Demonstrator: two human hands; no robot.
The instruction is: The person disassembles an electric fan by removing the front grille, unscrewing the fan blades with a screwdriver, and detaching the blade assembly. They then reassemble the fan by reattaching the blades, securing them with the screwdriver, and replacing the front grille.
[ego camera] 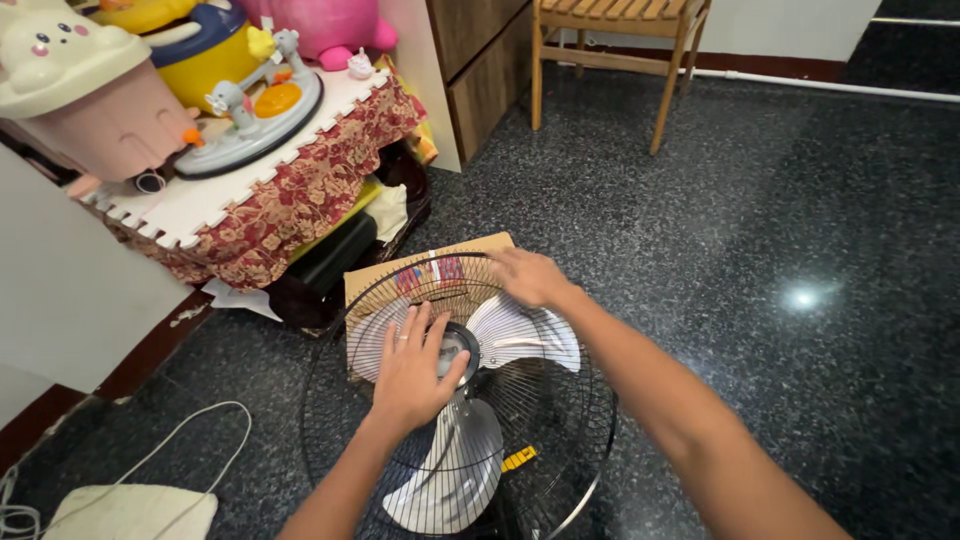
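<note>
A round electric fan lies face up on the dark speckled floor, its black wire rear guard (560, 440) ringed around translucent white blades (455, 470). My left hand (412, 368) rests flat on the blades beside the dark centre hub (458, 348), fingers spread. My right hand (528, 277) is at the far rim of the guard, fingers curled over the wire edge. A flat piece of brown cardboard (470, 250) lies under the fan's far side.
A low stand with a red patterned cloth (290, 200) and white foam mat holds plastic toys (240, 110) at the left. A wooden chair (620, 40) stands at the back. A white cord (170, 440) and pale pad (130, 512) lie at bottom left.
</note>
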